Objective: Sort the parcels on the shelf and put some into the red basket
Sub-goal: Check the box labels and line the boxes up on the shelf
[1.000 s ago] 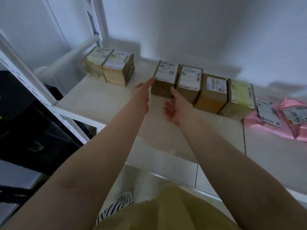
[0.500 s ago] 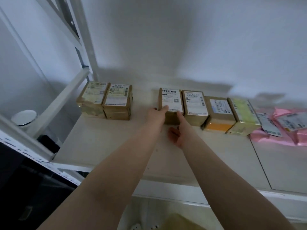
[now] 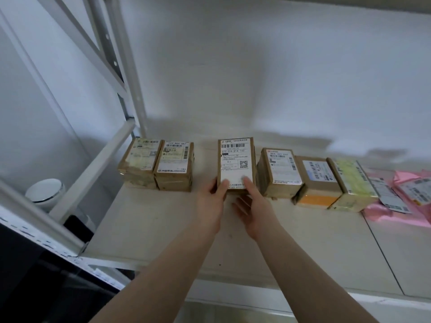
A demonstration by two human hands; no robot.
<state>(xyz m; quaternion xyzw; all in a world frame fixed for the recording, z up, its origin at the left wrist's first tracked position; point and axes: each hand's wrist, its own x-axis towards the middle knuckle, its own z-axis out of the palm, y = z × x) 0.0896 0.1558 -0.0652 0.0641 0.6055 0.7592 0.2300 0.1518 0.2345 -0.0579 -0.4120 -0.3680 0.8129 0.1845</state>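
Note:
A brown cardboard parcel with a white label (image 3: 236, 159) is tilted up off the cream shelf (image 3: 163, 224), its label facing me. My left hand (image 3: 210, 201) grips its lower left corner, thumb on the label. My right hand (image 3: 253, 206) holds its lower right edge, thumb on the label and fingers underneath. Two taped parcels (image 3: 158, 165) stand side by side to the left. To the right sit a labelled box (image 3: 281, 172), an orange-fronted box (image 3: 318, 183) and a yellow-green one (image 3: 352, 185). No red basket is in view.
Pink mailer bags (image 3: 405, 194) lie at the shelf's far right. White metal shelf uprights (image 3: 126, 73) and a slanted rail (image 3: 93, 169) rise at the left. A white round lid (image 3: 44, 191) and dark objects sit below left. A white wall is behind.
Both hands closed on the labelled parcel and tipped it up and away from the row, opening a gap beside the neighbouring box. The camera view lifted toward the shelf.

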